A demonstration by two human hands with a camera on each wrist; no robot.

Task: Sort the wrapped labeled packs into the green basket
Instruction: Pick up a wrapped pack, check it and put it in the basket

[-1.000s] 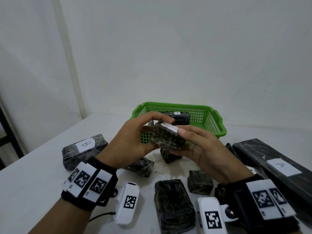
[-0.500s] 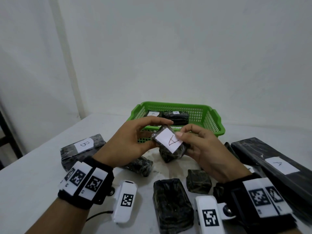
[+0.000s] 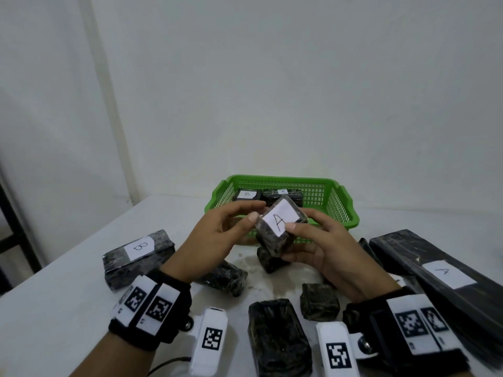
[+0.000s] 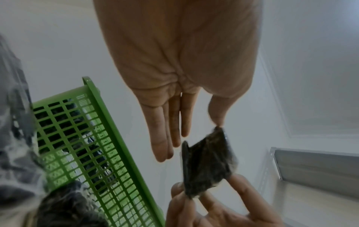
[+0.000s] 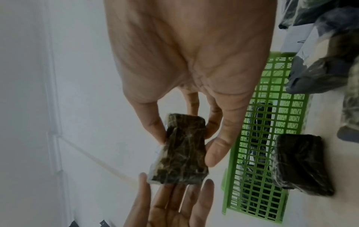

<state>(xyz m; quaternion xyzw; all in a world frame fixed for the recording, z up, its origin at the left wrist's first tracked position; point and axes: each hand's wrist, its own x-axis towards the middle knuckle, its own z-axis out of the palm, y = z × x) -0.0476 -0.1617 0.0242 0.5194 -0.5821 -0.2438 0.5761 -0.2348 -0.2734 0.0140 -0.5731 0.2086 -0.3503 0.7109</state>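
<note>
Nearest, unlabeled dark wrapped blocks (image 3: 277, 338) lie on the white table (image 3: 54, 308) between two banded wrists. Just beyond, both hands hold up a small pack marked A (image 3: 280, 225), tilted above the table in front of the green basket (image 3: 337, 205). The right hand (image 3: 324, 248) grasps it with thumb and curled fingers; the left hand (image 3: 217, 235) touches its edge with thumb tip, fingers straight. Farther back, the basket holds a pack marked B (image 3: 246, 195) beside another marked A (image 3: 284, 194).
</note>
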